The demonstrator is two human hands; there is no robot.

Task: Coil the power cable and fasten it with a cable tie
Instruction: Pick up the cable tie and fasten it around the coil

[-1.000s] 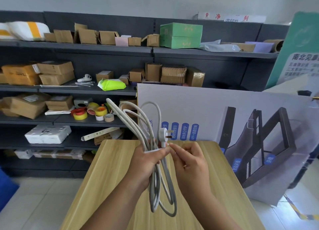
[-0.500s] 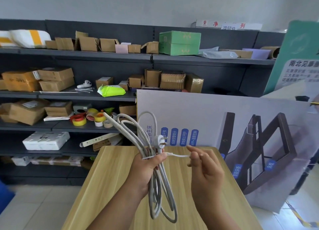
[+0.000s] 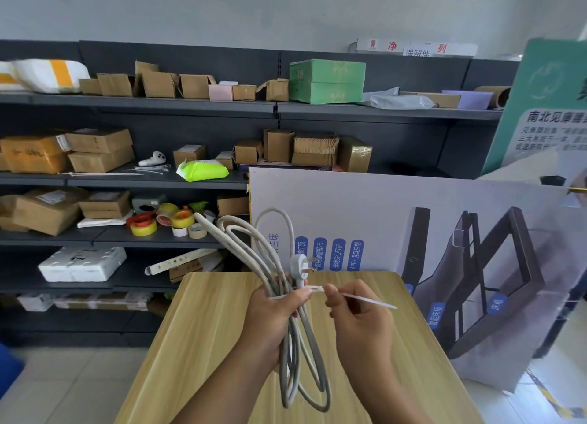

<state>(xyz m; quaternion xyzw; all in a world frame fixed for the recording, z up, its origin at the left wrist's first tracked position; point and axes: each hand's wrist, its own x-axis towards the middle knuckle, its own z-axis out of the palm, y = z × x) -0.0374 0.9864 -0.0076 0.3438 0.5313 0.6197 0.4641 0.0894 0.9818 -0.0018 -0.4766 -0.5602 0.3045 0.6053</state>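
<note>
1. The tie (image 3: 359, 299) tail now sticks out farther to the right than half a second ago, and the loop looks tighter.
2. The cable (image 3: 295, 328) is grey-white, coiled in long loops, with its plug (image 3: 299, 264) near the top.
3. The left hand (image 3: 273, 325) is wrapped around the coil's middle.
4. The right hand (image 3: 359, 322) pinches the tie just beside it.
5. Both are held above the wooden surface (image 3: 203, 344).
6. Shelves (image 3: 158, 182) with boxes stand behind.
</note>
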